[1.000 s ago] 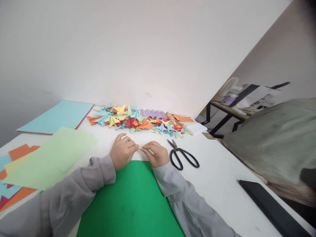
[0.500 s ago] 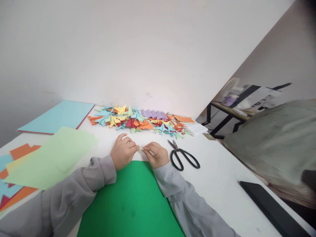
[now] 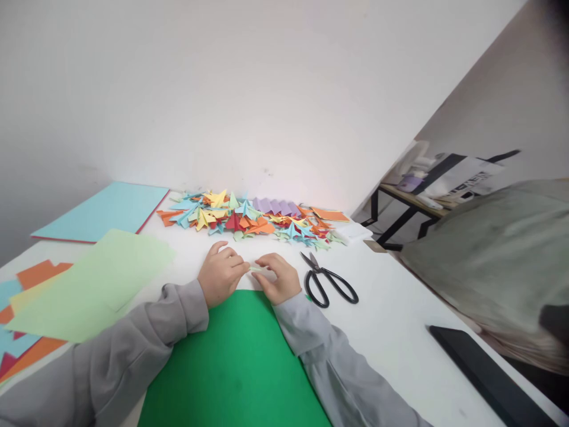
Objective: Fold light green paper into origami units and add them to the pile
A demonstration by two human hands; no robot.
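Observation:
A small folded piece of pale green paper [image 3: 253, 269] is pinched in my left hand [image 3: 223, 274], mostly hidden by the fingers. Just right of it, my right hand [image 3: 280, 277] has its thumb and forefinger parted around the paper's end, and I see no grip there. Both hands are above the far edge of a green sheet [image 3: 235, 362] on the white table. Black-handled scissors [image 3: 320, 276] lie with parted blades to the right of my right hand.
Folded paper planes [image 3: 242, 216] in several colours lie heaped along the wall. Light green sheets [image 3: 98, 279] and coloured scraps [image 3: 38, 273] are at left, near a blue sheet stack [image 3: 104, 210]. A black flat object [image 3: 484, 373] lies right, by grey-green fabric [image 3: 493, 255].
My right thumb and forefinger have parted from their pinch on the paper. My left hand keeps its hold with hardly any movement.

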